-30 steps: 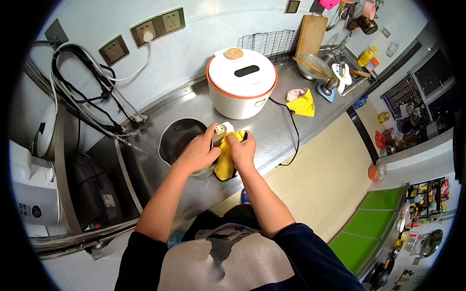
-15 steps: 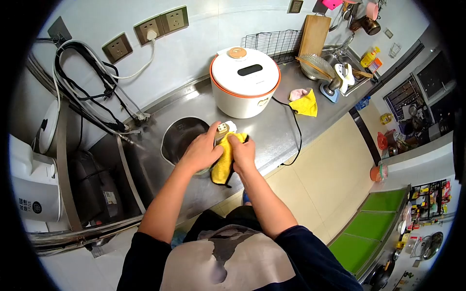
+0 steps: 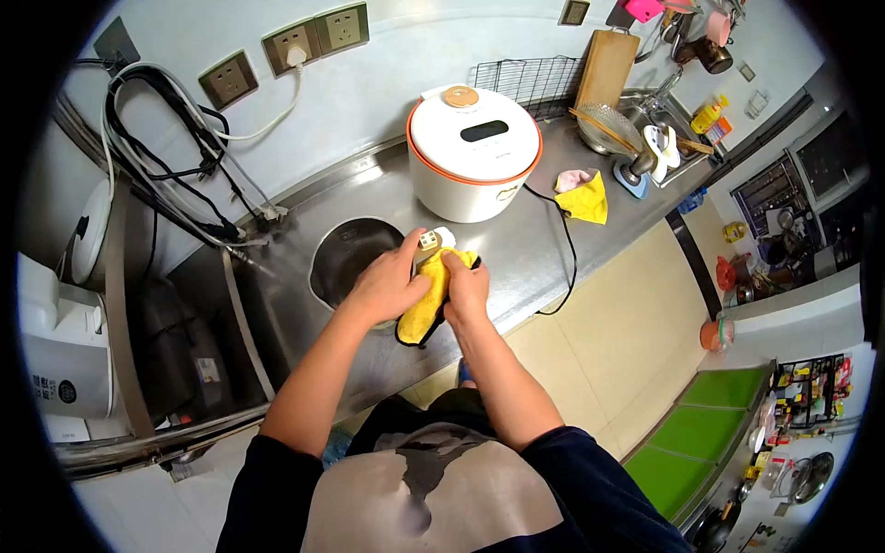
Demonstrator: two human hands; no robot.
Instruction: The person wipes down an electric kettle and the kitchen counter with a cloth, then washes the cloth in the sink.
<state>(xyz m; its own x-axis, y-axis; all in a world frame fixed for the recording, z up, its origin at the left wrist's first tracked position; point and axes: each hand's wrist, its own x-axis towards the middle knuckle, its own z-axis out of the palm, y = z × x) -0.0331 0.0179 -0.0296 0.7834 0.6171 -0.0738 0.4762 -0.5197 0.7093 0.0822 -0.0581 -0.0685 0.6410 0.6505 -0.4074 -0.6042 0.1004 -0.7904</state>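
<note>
A dark-lined round jug (image 3: 355, 253) with a thin pale rim sits on the steel counter in front of me, its opening facing up. My left hand (image 3: 392, 284) is closed at the jug's right side, by a white and beige fitting (image 3: 430, 241) with small square openings. Whatever its fingers wrap round is mostly hidden. Pinched in my right hand (image 3: 466, 288) is a yellow cloth (image 3: 422, 309) with a dark edge, which hangs down between the hands and lies against the jug's side and the fitting.
Behind the jug stands a white rice cooker (image 3: 475, 157) with an orange rim, its black cord (image 3: 573, 249) trailing over the counter edge. A second yellow cloth (image 3: 583, 198) lies to its right, before the sink (image 3: 678, 120). Bundled cables (image 3: 175, 166) hang at the left wall.
The view has shifted slightly, so the counter things sit a little further right. The yellow cloth has changed its folds in my right hand. My left hand stays at the jug.
</note>
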